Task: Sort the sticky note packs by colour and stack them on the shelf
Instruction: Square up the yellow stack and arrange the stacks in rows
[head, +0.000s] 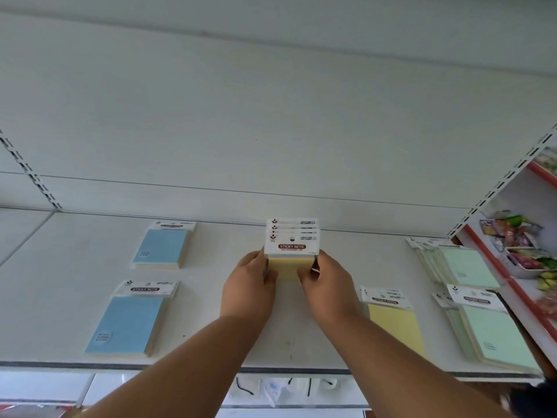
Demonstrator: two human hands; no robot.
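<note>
Both my hands grip a bundle of yellow sticky note packs (290,260) over the middle of the white shelf (211,342); my left hand (250,286) is on its left side and my right hand (327,288) on its right. White header cards fan above the bundle. Two blue packs lie at the left, one at the back (161,247) and one near the front (128,322). A yellow pack (393,324) lies right of my hands. Green stacks sit at the far right, back (458,267) and front (494,333).
The shelf's white back panel (271,131) rises behind. A slotted upright (497,188) divides off the right-hand bay, where red-edged shelves hold colourful packets (518,233). The shelf's front edge (180,365) runs below my forearms.
</note>
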